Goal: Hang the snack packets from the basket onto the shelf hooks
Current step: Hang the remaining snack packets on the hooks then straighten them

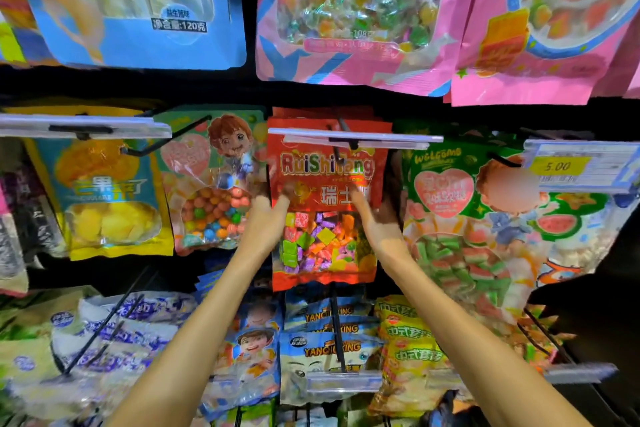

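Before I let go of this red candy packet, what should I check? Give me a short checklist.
1. Both hands holding it: ok. The left hand and the right hand grip the red packet by its sides.
2. Packet's hole over the hook: cannot tell. The price strip hides the packet's top.
3. Packet hanging straight: ok.
4. Clear of the green packet: ok. A gap shows between them.
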### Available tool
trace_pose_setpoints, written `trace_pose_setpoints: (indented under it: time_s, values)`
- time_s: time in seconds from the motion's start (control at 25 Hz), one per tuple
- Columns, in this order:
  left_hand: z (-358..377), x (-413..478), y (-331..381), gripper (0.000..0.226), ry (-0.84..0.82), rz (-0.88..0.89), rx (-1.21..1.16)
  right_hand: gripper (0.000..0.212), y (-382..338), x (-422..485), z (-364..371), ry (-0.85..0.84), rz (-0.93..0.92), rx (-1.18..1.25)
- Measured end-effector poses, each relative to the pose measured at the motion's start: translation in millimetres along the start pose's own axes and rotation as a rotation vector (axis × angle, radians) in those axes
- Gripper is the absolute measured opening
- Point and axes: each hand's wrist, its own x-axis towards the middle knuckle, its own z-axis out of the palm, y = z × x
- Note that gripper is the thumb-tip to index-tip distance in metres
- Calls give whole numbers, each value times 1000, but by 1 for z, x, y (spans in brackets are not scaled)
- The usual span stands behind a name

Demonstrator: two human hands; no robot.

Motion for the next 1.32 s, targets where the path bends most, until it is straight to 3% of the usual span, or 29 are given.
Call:
trace_pose_setpoints:
  time_s: [0.08, 0.12, 0.24, 0.36, 0.48, 0.6, 0.76, 0.96, 1.2, 1.32]
  values:
    - [0, -13, -7, 43, -58, -26, -20, 102, 9, -4, 3, 15, 7, 44]
    - [0, -19, -13, 44, -104, -24, -54, 96, 10, -11, 2, -10, 9, 62]
    - [-2, -37, -31, 71, -162, 50, -152, 76, 27, -21, -3, -84, -29, 63]
    - [-3, -44, -46, 43, -200, 75, -118, 86, 41, -32, -5, -88, -37, 23]
    - [0, -44, -45, 39, -207, 122, -158, 104, 38, -37, -2, -90, 4, -39]
    - [6, -37, -47, 55, -142, 108, -166, 74, 35, -39, 4, -91, -6, -67]
    - [9, -31, -45, 79, -98, 126, -187, 97, 28, -39, 10, -18, -24, -51]
    - [4, -25, -45, 67, -156, 118, -235, 127, 34, -34, 11, 19, 46, -44]
    - [12, -30, -52, 67, -154, 59, -273, 132, 45, -43, 8, -77, 115, 42]
    - [10, -26, -56, 92, -174, 26, -276, 136, 51, -42, 8, -103, 128, 58]
